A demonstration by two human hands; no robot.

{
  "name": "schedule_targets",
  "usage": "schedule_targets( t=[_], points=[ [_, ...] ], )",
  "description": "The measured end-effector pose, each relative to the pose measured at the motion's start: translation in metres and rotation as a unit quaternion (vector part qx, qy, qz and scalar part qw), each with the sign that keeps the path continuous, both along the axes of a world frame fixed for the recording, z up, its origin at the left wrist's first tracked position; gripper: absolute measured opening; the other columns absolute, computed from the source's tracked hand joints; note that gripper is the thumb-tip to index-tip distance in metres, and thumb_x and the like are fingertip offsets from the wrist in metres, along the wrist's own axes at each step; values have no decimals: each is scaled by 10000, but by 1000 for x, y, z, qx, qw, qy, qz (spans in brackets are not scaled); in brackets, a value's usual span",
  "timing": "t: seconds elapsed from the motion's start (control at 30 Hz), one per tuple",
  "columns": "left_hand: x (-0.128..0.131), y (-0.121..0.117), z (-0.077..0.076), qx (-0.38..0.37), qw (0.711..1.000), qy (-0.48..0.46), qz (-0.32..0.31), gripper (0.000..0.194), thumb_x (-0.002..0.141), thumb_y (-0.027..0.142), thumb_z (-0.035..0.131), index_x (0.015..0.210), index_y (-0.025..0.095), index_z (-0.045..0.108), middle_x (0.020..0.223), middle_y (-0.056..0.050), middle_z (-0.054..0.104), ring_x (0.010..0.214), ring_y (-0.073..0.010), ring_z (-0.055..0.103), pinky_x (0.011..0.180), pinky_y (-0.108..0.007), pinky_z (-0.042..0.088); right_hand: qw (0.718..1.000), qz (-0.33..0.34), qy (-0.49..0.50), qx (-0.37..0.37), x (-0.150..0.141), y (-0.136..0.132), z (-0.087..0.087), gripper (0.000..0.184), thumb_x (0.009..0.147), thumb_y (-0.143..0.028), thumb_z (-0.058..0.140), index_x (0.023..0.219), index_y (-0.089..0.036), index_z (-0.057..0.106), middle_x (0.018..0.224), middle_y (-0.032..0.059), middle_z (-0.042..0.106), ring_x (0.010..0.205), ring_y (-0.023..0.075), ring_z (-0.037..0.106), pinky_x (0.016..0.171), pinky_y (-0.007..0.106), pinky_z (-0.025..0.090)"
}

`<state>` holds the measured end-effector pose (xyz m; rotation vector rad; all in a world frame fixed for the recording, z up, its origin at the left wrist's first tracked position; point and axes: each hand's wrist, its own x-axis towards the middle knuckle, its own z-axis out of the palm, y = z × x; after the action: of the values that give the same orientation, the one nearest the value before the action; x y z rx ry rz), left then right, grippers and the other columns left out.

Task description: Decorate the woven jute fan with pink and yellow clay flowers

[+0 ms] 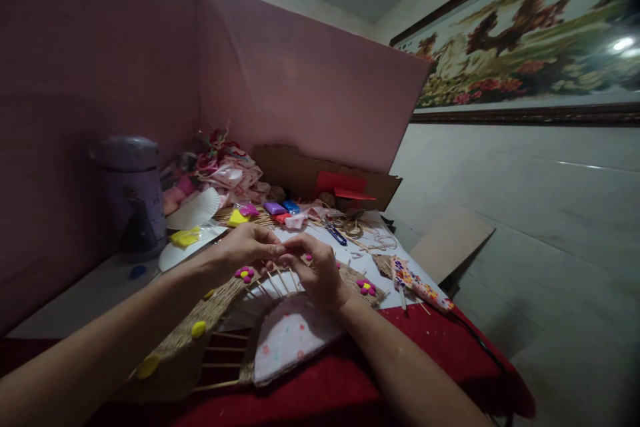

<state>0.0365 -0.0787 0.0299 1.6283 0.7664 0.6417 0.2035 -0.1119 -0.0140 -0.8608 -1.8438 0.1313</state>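
We reach forward with bare arms, our left forearm (125, 327) and right forearm (400, 357) slanting inward — our left hand (250, 245) and right hand (321, 270) meet ahead, fingers bent, fingertips (278, 250) pinched close together.

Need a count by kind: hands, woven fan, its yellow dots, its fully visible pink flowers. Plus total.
Hands: 2 (left hand, right hand)
Woven fan: 1
Yellow dots: 3, one partly behind the left forearm
Pink flowers: 2; pink bits mostly hidden by the right hand not counted
Total: 8
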Motion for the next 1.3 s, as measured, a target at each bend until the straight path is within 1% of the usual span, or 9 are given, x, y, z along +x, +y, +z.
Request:
schedule_targets(
  t=[0.13,0.33,0.43,0.57,0.77,1.03,1.2,1.27,1.3],
  points=[
    [-2,4,0,-39,999,-21,-21,264,655,355,693,643,102,618,529,-17,585,469,-91,508,482,-215,381,1000,20,9,9,0,0,-2,87,776,-161,573,856,-163,609,769,36,642,701,137,593,656,242,468],
    [-5,4,-1,-26,999,-19,-26,215,643,306,705,643,105,629,495,-11,572,463,-94,499,461,-212,371,1000,-1,22,-6,-4,-3,-2,66,733,-198,633,783,-170,601,705,13,619,633,127,569,616,236,464],
    [-8,3,-1,-22,999,-32,-20,189,621,272,719,659,107,637,507,-5,575,466,-92,496,451,-207,366,999,9,24,-21,-5,-4,0,89,748,-239,629,793,-168,601,724,21,624,655,132,573,633,244,466],
    [-12,2,-2,-20,999,-22,-21,199,624,283,712,683,101,656,522,-7,589,469,-87,500,476,-211,385,999,18,22,-15,-7,-5,0,30,772,-189,581,790,-168,595,733,27,623,675,136,577,636,248,464],
    [-17,7,-6,-17,999,16,-45,202,633,286,684,704,97,675,535,-25,612,482,-102,536,493,-225,410,1000,-10,-19,-6,-10,-9,-4,28,779,-178,583,804,-174,595,740,26,612,674,139,563,637,256,455],
    [-10,5,-7,-6,999,29,-14,78,607,181,599,559,120,597,446,4,570,379,-89,490,385,-198,353,999,26,-32,-18,-13,-12,-3,83,810,-172,528,857,-179,596,787,37,624,709,143,572,663,269,461],
    [-17,11,2,-41,997,-57,-14,78,641,168,621,590,110,606,471,-11,586,383,-81,494,397,-194,377,997,-24,51,-48,-14,-13,-3,43,789,-212,557,782,-174,577,675,1,567,612,119,521,603,247,445],
    [-22,17,6,-65,990,-123,0,51,655,153,640,684,112,626,563,-33,634,435,-80,526,437,-192,405,990,-21,121,-72,-13,-11,-3,81,805,-235,544,859,-180,567,672,-14,541,594,111,515,571,236,442],
    [-25,20,7,-77,985,-151,2,99,665,139,644,761,115,636,597,-39,647,472,-83,543,466,-192,420,984,-5,154,-87,-13,-9,-3,114,817,-247,531,906,-184,564,685,-16,538,585,106,518,557,231,443]
  ],
)
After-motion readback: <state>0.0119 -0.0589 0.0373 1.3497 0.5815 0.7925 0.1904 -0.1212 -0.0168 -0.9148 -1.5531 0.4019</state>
